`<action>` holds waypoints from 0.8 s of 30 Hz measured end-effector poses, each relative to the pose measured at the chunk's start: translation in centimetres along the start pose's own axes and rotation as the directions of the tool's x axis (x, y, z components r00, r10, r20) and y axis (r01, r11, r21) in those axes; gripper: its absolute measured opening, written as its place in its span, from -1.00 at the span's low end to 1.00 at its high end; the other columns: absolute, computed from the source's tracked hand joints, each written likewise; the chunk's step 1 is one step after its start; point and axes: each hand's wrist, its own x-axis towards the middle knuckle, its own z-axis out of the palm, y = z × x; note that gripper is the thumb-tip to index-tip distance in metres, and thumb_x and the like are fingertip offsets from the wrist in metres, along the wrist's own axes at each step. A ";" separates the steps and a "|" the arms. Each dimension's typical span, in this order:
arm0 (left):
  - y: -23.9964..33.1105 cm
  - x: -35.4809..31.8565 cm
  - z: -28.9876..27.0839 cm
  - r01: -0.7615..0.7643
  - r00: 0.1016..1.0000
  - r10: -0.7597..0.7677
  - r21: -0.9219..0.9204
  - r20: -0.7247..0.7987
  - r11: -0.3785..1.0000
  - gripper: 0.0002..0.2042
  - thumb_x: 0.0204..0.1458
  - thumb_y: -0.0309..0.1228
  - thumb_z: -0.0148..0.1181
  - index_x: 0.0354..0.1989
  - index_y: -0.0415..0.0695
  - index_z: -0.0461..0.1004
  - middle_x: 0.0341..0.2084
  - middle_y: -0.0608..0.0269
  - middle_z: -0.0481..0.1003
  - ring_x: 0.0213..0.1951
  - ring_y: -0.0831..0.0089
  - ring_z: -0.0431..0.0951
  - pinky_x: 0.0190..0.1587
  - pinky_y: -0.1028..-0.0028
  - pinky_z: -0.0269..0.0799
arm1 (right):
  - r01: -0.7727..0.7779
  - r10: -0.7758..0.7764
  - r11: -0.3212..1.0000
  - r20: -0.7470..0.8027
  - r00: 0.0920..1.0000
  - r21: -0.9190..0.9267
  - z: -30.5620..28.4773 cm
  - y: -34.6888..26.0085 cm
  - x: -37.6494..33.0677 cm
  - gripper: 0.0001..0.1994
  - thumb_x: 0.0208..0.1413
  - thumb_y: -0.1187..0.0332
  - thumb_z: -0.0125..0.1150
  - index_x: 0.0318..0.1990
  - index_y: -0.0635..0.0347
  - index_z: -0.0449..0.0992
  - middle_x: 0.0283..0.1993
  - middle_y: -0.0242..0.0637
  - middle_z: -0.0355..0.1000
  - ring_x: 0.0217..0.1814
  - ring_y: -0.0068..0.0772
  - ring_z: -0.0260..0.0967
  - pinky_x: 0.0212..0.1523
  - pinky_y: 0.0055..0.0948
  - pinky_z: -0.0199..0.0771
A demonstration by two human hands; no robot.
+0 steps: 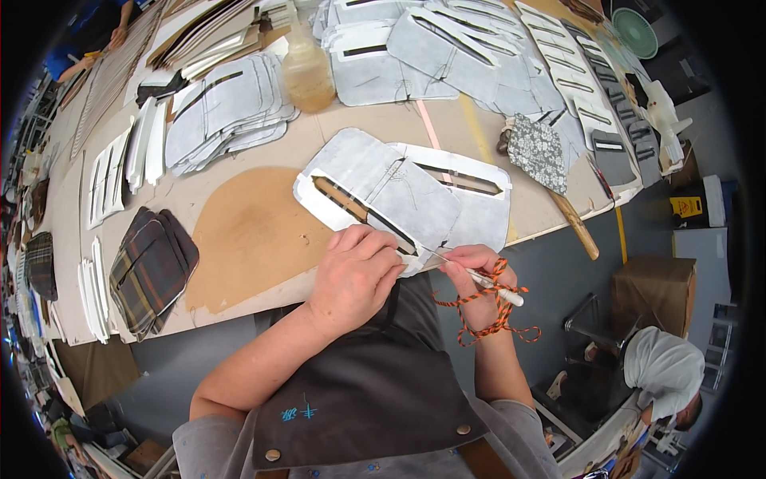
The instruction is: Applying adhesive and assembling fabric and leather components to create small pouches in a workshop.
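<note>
A pale grey fabric panel (371, 164) with a long dark-edged slot lies at the table's near edge, overlapping another such panel (492, 215). My left hand (357, 275) rests over its near corner, fingers closed together and gripping the edge. In my right hand (471, 279) is a slender pointed tool with a white handle (511, 298), like an awl; its thin metal shaft points left to the slot's near end. Orange and black cord (499, 319) loops around my right hand and wrist. Loose dark threads trail over the panel.
A tan board (247, 231) lies left of the panels, beside plaid fabric pieces (153, 267). Behind stand stacked grey panels (227, 108) and a bottle of amber liquid (309, 76). A wooden-handled tool (574, 223) overhangs the right edge. Other people sit at far left and lower right.
</note>
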 end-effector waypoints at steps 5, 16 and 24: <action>0.6 -0.2 0.2 0.031 0.999 -0.030 0.027 -0.034 0.999 -0.80 -0.15 -0.50 0.30 -0.28 -0.05 0.56 -0.26 0.36 0.46 -0.16 0.27 0.40 -0.11 0.32 0.27 | 0.138 -0.108 0.970 0.152 0.982 -0.201 0.6 0.2 0.3 -0.90 -0.02 0.56 0.33 -0.37 0.25 0.51 -0.28 -0.22 0.54 -0.27 -0.43 0.49 -0.23 -0.54 0.46; 0.5 -0.3 0.3 -0.011 1.000 0.010 0.119 0.011 0.993 -0.77 -0.13 -0.49 0.27 -0.23 -0.03 0.57 -0.23 0.36 0.43 -0.14 0.28 0.39 -0.09 0.31 0.26 | 0.293 -0.281 0.901 0.084 0.956 -0.320 -0.4 2.3 0.3 -0.90 0.00 0.51 0.29 -0.44 0.15 0.47 -0.33 -0.28 0.58 -0.26 -0.41 0.52 0.14 -0.15 0.25; 0.1 -0.8 0.2 0.003 1.000 -0.002 0.055 -0.016 0.998 -0.80 -0.12 -0.46 0.31 -0.27 -0.04 0.56 -0.22 0.38 0.45 -0.13 0.28 0.40 -0.07 0.29 0.27 | 0.146 -0.137 0.965 0.055 0.989 -0.218 -0.4 0.7 0.3 -0.90 0.00 0.50 0.32 -0.42 0.16 0.48 -0.34 -0.28 0.59 -0.25 -0.44 0.52 0.21 -0.14 0.20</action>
